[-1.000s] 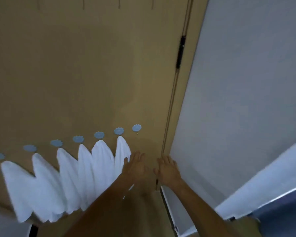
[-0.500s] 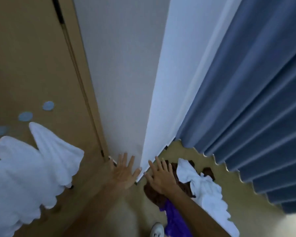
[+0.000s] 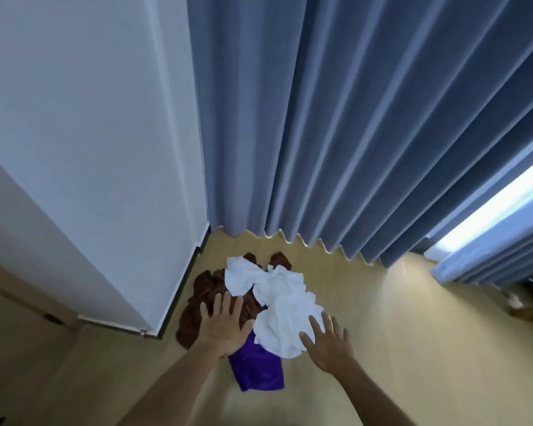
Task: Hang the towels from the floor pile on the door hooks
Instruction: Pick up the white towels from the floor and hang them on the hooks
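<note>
Head view: both hands spread, seemingly above towel pile.

Two bare forearms entered from the lower edge, with no sleeve, watch, band or glove showing on either as far as the frame reached. The bare left hand wore no ring, and neither did the bare right hand. Fingernails looked short and unpainted, though the blur left finer detail unclear. No other part of the person was visible.
</note>
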The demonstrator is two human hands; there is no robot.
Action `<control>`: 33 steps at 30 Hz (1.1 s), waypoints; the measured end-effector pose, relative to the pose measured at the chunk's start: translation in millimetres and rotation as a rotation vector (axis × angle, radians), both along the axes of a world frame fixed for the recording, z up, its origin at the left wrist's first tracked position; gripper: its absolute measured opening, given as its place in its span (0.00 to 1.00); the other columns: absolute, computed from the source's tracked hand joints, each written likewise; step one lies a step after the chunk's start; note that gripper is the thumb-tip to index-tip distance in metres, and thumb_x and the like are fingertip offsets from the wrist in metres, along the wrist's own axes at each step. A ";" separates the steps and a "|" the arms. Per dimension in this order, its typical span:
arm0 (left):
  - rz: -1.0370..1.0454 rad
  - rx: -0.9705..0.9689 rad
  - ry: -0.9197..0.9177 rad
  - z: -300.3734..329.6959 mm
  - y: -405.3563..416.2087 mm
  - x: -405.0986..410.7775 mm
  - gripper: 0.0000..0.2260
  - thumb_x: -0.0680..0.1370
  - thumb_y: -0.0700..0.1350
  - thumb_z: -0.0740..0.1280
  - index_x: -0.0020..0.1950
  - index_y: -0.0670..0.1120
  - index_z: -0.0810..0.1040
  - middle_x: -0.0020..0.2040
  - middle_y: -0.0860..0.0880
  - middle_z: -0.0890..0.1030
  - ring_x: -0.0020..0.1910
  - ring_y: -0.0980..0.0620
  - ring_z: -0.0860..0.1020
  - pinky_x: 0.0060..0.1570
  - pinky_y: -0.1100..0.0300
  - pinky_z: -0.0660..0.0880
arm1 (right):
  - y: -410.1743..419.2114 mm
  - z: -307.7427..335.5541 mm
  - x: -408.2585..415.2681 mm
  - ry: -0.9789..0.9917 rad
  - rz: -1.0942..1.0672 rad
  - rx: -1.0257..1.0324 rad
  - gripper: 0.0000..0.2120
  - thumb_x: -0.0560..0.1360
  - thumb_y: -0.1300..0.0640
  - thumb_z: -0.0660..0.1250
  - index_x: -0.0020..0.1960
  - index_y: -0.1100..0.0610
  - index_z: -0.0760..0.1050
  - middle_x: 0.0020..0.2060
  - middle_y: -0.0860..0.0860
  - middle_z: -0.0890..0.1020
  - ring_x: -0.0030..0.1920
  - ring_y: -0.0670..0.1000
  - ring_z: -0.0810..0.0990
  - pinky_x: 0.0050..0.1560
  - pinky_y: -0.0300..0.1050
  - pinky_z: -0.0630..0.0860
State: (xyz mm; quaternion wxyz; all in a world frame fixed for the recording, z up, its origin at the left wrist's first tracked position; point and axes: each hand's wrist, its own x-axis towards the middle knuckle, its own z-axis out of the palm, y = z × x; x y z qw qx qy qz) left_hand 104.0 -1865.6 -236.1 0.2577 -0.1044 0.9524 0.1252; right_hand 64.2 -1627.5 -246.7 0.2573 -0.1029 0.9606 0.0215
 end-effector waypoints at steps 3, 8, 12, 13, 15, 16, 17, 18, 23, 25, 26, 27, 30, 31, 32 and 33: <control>-0.026 0.003 -0.041 -15.4 51.3 -13.4 0.31 0.80 0.61 0.45 0.78 0.49 0.42 0.79 0.44 0.42 0.77 0.43 0.41 0.73 0.40 0.41 | 49.0 -4.6 -7.8 0.070 0.036 0.008 0.29 0.80 0.39 0.42 0.70 0.52 0.69 0.70 0.61 0.69 0.68 0.60 0.70 0.63 0.58 0.71; -0.043 0.001 -0.114 -34.4 100.3 -17.2 0.30 0.80 0.60 0.47 0.78 0.49 0.41 0.79 0.45 0.42 0.77 0.44 0.41 0.73 0.40 0.42 | 88.1 -22.7 -20.8 0.126 0.073 0.025 0.21 0.67 0.40 0.65 0.45 0.57 0.85 0.44 0.61 0.85 0.39 0.61 0.85 0.29 0.56 0.80; 0.001 -0.005 -0.150 -45.5 96.8 -24.1 0.30 0.81 0.59 0.48 0.78 0.48 0.42 0.79 0.44 0.43 0.77 0.44 0.42 0.74 0.40 0.43 | 69.8 -32.5 -37.5 0.007 0.128 -0.022 0.29 0.74 0.40 0.64 0.71 0.54 0.68 0.70 0.62 0.68 0.68 0.61 0.71 0.62 0.58 0.71; 0.015 -0.010 -0.157 -49.1 93.1 -26.9 0.30 0.81 0.58 0.48 0.78 0.48 0.42 0.79 0.44 0.43 0.77 0.43 0.43 0.74 0.40 0.44 | 62.1 -31.7 -42.1 -0.027 0.124 -0.051 0.30 0.72 0.41 0.68 0.68 0.56 0.71 0.67 0.63 0.72 0.64 0.62 0.74 0.59 0.58 0.74; 0.037 -0.018 -0.168 -58.1 85.3 -34.5 0.29 0.81 0.58 0.49 0.78 0.48 0.43 0.79 0.43 0.44 0.77 0.43 0.44 0.74 0.40 0.45 | 50.4 -41.5 -50.5 -0.021 0.171 -0.068 0.30 0.68 0.43 0.73 0.64 0.58 0.76 0.62 0.65 0.76 0.58 0.64 0.79 0.53 0.60 0.78; 0.044 -0.020 -0.172 -63.5 81.5 -39.3 0.29 0.81 0.58 0.49 0.78 0.49 0.43 0.79 0.43 0.45 0.77 0.42 0.44 0.74 0.40 0.46 | 44.5 -47.1 -53.6 -0.056 0.164 -0.094 0.30 0.73 0.42 0.67 0.69 0.57 0.70 0.67 0.63 0.71 0.65 0.63 0.74 0.60 0.59 0.74; 0.050 -0.020 -0.178 -69.2 77.9 -43.9 0.29 0.81 0.57 0.49 0.78 0.49 0.44 0.79 0.43 0.45 0.77 0.43 0.45 0.74 0.40 0.47 | 39.1 -54.6 -58.0 -0.105 0.163 -0.087 0.29 0.78 0.41 0.59 0.74 0.54 0.61 0.73 0.60 0.64 0.71 0.60 0.66 0.67 0.56 0.67; 0.054 -0.015 -0.185 -75.1 74.3 -49.3 0.29 0.81 0.57 0.49 0.78 0.49 0.44 0.79 0.43 0.45 0.77 0.43 0.45 0.74 0.40 0.47 | 36.7 -65.9 -63.9 -0.154 0.159 -0.074 0.29 0.79 0.41 0.53 0.76 0.51 0.56 0.75 0.57 0.59 0.74 0.58 0.60 0.70 0.54 0.62; 0.055 0.032 -0.224 -111.2 57.3 -80.2 0.29 0.81 0.57 0.49 0.78 0.49 0.42 0.79 0.44 0.44 0.77 0.44 0.44 0.74 0.41 0.47 | 20.5 -100.6 -97.8 -0.231 0.100 -0.071 0.28 0.80 0.41 0.52 0.76 0.50 0.54 0.75 0.53 0.58 0.74 0.55 0.59 0.70 0.53 0.61; 0.053 0.054 -0.243 -127.1 51.0 -89.5 0.29 0.81 0.56 0.49 0.78 0.49 0.42 0.79 0.44 0.44 0.77 0.43 0.44 0.74 0.41 0.47 | 14.6 -119.3 -111.3 -0.254 0.082 -0.030 0.28 0.79 0.41 0.52 0.76 0.50 0.54 0.75 0.53 0.59 0.73 0.55 0.60 0.69 0.53 0.62; 0.052 0.060 -0.250 -135.7 48.2 -91.9 0.29 0.81 0.55 0.50 0.78 0.49 0.43 0.79 0.43 0.44 0.77 0.43 0.44 0.74 0.41 0.48 | 11.2 -129.8 -117.9 -0.273 0.069 -0.024 0.28 0.79 0.41 0.52 0.76 0.50 0.54 0.75 0.53 0.59 0.74 0.55 0.60 0.69 0.54 0.62; 0.053 0.058 -0.251 -145.4 45.6 -93.3 0.28 0.81 0.55 0.50 0.78 0.49 0.43 0.79 0.43 0.45 0.77 0.43 0.45 0.73 0.41 0.48 | 7.8 -141.8 -124.1 -0.305 0.052 -0.029 0.28 0.80 0.41 0.52 0.76 0.50 0.54 0.75 0.53 0.58 0.74 0.56 0.59 0.70 0.55 0.61; 0.060 0.045 -0.266 -182.3 38.6 -97.7 0.28 0.81 0.54 0.52 0.78 0.49 0.45 0.78 0.44 0.47 0.77 0.43 0.47 0.73 0.41 0.50 | -3.3 -188.3 -145.7 -0.411 -0.003 -0.067 0.27 0.80 0.42 0.52 0.76 0.51 0.54 0.76 0.54 0.56 0.75 0.58 0.56 0.71 0.57 0.58; 0.064 0.040 -0.277 -197.4 36.8 -100.3 0.28 0.81 0.54 0.52 0.78 0.49 0.46 0.78 0.44 0.47 0.77 0.43 0.47 0.73 0.42 0.51 | -6.8 -206.9 -153.0 -0.427 -0.007 -0.068 0.27 0.80 0.42 0.52 0.75 0.51 0.55 0.76 0.54 0.56 0.75 0.58 0.56 0.71 0.57 0.58; 0.069 0.039 -0.289 -214.9 35.7 -104.0 0.28 0.81 0.53 0.53 0.78 0.48 0.46 0.78 0.43 0.47 0.77 0.42 0.48 0.73 0.42 0.51 | -9.9 -226.8 -160.1 -0.439 -0.008 -0.066 0.27 0.80 0.43 0.53 0.75 0.51 0.55 0.75 0.55 0.57 0.75 0.58 0.56 0.71 0.57 0.58; 0.078 0.045 -0.304 -234.9 35.4 -109.4 0.28 0.80 0.53 0.53 0.77 0.48 0.46 0.78 0.43 0.48 0.77 0.42 0.48 0.72 0.42 0.52 | -12.8 -248.8 -167.9 -0.451 -0.002 -0.060 0.26 0.80 0.43 0.53 0.75 0.52 0.56 0.75 0.55 0.57 0.74 0.58 0.56 0.71 0.57 0.58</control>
